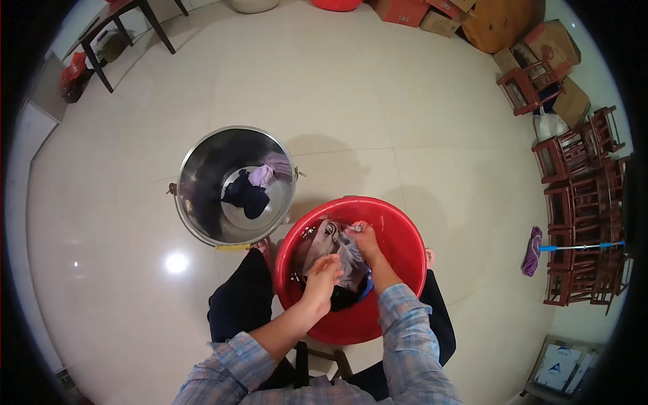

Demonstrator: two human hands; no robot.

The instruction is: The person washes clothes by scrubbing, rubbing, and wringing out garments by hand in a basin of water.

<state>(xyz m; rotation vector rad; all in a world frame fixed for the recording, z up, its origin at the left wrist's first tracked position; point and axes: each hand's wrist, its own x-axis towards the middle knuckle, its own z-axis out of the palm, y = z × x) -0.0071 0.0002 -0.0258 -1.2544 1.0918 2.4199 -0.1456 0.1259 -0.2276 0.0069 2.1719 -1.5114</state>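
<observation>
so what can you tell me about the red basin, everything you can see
The red basin is round, wide and glossy, plastic by its look, with a thick rim. It sits upright between the person's legs, apparently on the floor. Inside lie a greyish cloth, something black and a bit of blue. The right hand holds the cloth; the left hand is over or against it. Whether there is water inside is unclear.

No words or numbers can be read. A blue triangular sign (555,368) stands on the pale front of a metal-framed box (561,365) at lower right. Marks on the red carton (399,11) and the cardboard box (548,47) are too small to make out.
</observation>
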